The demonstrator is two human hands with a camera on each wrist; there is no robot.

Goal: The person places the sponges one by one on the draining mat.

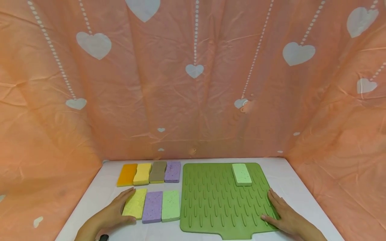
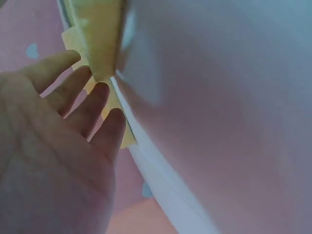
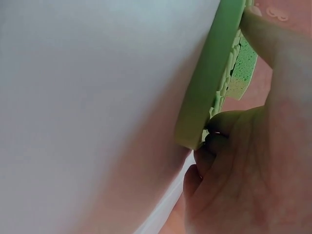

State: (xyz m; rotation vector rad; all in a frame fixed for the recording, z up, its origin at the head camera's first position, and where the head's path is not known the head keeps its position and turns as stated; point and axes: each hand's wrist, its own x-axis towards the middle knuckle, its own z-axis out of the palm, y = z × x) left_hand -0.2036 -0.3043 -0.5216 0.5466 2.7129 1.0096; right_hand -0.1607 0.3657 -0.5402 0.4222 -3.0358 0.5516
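Beside the yellow sponge (image 1: 136, 202) at the front left is my left hand (image 1: 112, 211), its fingers spread and loosely bent. Its thumb points toward the sponge's near end; whether it touches the sponge I cannot tell. In the left wrist view, the left fingers (image 2: 100, 100) extend past a yellow sponge edge (image 2: 100, 39). My right hand (image 1: 284, 214) rests at the right edge of a green silicone mat (image 1: 211, 201), thumb over its surface. In the right wrist view, the right fingers (image 3: 204, 158) lie along the mat's side. A light green sponge (image 1: 242, 175) lies on the mat's far right part.
Next to the yellow sponge lie a purple sponge (image 1: 152, 207) and a light green sponge (image 1: 171, 206). Behind them stand in a row an orange sponge (image 1: 127, 174), a pale yellow one (image 1: 142, 174), a grey-brown one (image 1: 158, 171) and another purple one (image 1: 173, 172). Peach curtains (image 1: 193, 117) enclose the white table.
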